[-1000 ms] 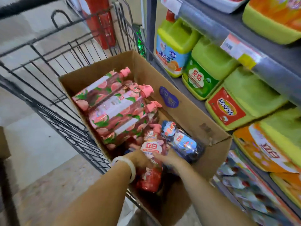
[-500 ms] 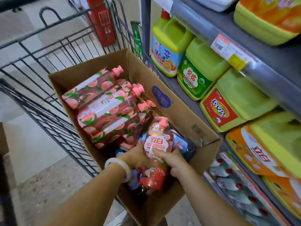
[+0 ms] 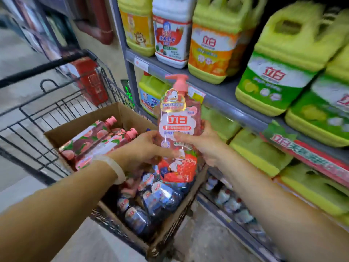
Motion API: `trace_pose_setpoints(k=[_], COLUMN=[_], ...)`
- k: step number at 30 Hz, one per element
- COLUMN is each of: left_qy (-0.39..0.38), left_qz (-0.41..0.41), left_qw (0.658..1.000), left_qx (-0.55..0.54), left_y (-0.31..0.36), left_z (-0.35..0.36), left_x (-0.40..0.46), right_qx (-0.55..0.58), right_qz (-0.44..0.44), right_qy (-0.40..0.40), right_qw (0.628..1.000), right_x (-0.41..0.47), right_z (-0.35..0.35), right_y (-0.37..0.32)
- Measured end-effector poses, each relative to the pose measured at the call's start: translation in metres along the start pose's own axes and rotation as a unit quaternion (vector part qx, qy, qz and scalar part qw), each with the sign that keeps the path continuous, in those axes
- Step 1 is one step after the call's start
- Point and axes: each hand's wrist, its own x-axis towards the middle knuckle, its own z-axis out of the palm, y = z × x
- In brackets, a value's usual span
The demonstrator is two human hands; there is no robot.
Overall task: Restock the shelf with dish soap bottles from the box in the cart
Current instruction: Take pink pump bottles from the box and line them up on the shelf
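Observation:
A pink strawberry dish soap bottle [image 3: 177,118] with a pump top is upright above the cardboard box [image 3: 120,112], level with the shelf edge. My left hand [image 3: 145,148] grips its left side and my right hand [image 3: 204,142] grips its right side. The box sits in the wire cart [image 3: 37,125]. Inside it, peach-patterned pink bottles [image 3: 94,140] lie stacked at the far end and dark blue bottles [image 3: 156,199] lie at the near end.
The grey shelf [image 3: 226,91] at right carries big yellow-green jugs [image 3: 279,69] above and more jugs [image 3: 258,154] on the level below. Small bottles [image 3: 230,205] fill the bottom level. A red extinguisher [image 3: 90,80] stands beyond the cart.
Both hands have lifted the strawberry bottle up out of the box and turned it upright near the shelf. My view has tilted up toward the shelf.

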Motion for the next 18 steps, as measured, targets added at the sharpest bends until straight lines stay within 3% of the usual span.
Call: trace_pose_setpoints(k=[9, 18], left_qy=[-0.094, -0.206], left_qz=[0.119, 0.193], left_qw=[0.985, 0.948], left_qx=[0.08, 0.147], left_y=[0.061, 0.1], left_z=[0.085, 0.238], left_x=[-0.106, -0.195], right_qx=[-0.016, -0.016], right_qz=[-0.092, -0.151], right_qy=[0.098, 0.235], right_qw=[0.991, 0.96], right_x=[-0.178, -0.363], right_z=[-0.053, -0.142], right_y=[-0.066, -0.081])
